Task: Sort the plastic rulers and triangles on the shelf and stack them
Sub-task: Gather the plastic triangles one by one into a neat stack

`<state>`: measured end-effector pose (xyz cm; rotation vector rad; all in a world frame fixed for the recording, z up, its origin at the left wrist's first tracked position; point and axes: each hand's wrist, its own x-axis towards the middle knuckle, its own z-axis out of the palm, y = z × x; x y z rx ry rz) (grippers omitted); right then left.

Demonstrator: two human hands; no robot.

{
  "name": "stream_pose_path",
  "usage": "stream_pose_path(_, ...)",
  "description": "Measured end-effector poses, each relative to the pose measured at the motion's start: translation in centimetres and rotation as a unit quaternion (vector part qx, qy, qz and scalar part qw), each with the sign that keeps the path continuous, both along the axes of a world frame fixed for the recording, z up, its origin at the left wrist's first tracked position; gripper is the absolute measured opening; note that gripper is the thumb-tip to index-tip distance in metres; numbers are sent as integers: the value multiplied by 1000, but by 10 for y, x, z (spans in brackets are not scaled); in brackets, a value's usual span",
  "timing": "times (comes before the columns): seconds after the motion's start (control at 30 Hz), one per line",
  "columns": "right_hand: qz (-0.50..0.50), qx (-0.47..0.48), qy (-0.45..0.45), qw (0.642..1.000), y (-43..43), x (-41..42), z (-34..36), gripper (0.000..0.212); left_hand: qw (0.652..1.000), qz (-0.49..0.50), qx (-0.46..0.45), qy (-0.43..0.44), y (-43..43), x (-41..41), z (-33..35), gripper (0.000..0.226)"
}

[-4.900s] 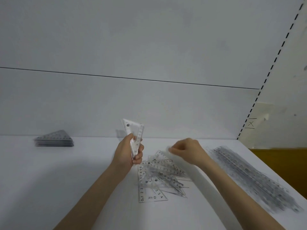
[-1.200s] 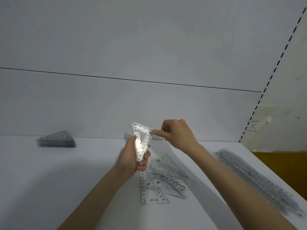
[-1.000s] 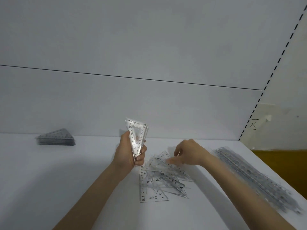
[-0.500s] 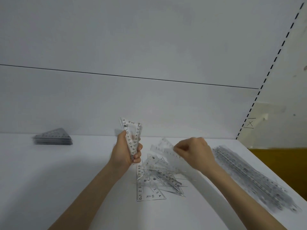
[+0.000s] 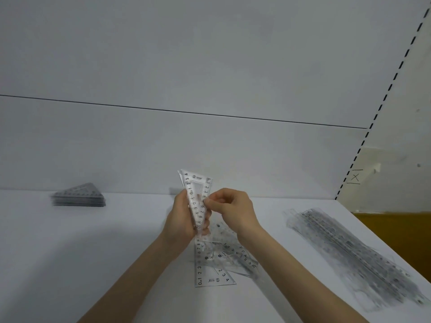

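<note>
Left hand (image 5: 179,220): its grip is wrapped round a bundle (image 5: 197,190) of clear triangles, held upright with the narrow point down, above the middle of the shelf (image 5: 93,264).
Right hand (image 5: 233,208): narrow grip, thumb and forefinger pinching the bundle's right edge.
Loose pile (image 5: 219,259): unsorted triangles overlap flat on the shelf just below both hands.
Sorted so far: a triangle stack (image 5: 78,197) sits by the back edge at the left, and the rulers (image 5: 349,257) lie spread along the right edge.
Step in hand: seemingly squaring one more triangle against the bundle.
Doing it well: line up the right-angle corner and the long edge first. Clamp with the left thumb before the right lets go, since smooth plastic slides easily. Match the printed sides so the bundle lies flat.
</note>
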<state>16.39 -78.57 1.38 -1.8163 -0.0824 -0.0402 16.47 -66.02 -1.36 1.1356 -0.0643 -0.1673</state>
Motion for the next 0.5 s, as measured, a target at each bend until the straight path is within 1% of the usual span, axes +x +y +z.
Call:
stream_pose_path(0.1,-23,-30,-24,999,3,1,0,8,1000,12,-8,9,0,1,-2,47)
stream_pose_path(0.27,-22,-138,-79,987,3,7,-4,17,999,-20,-26,37,1,4,-2,48)
stream_pose_path(0.4,0,-124,-90,988,-25,16,2,13,999,-1,-32,43,4,5,-2,42)
stream_pose_path(0.43,0,-149,-89,985,-36,18,1,11,998,6,-37,43,6,5,-2,42)
stream_pose_path(0.5,24,-233,-73,969,-60,19,-5,8,998,17,-47,47,8,7,0,42)
